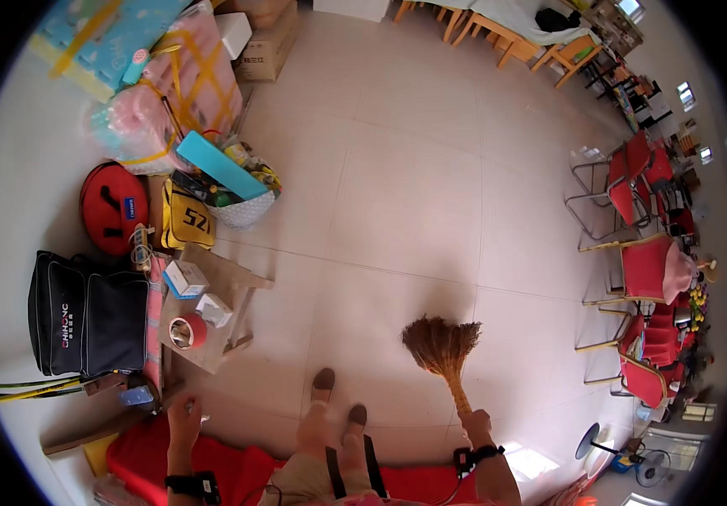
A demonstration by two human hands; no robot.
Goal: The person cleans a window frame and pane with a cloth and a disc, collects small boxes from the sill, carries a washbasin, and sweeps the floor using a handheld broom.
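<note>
My right hand [476, 424] is wrapped round the bound handle of a short straw broom [441, 346]. The broom's bristles fan out over the tiled floor and cast a shadow; whether they touch it I cannot tell. On the other side, my left hand [184, 418] is raised with its fingers curled, and a small pale bit shows at its edge, too small to name. Near that hand stands a wooden stool [203, 354] bearing a roll of red tape [187, 331] and small white boxes [186, 278]. My two feet are on the floor between the hands.
Along the left wall are a black bag [85, 312], a yellow bag [186, 221], a round red bag [114, 207] and a filled white basket [245, 211]. Red chairs [646, 266] line the right side. A red cloth [237, 468] lies behind my legs.
</note>
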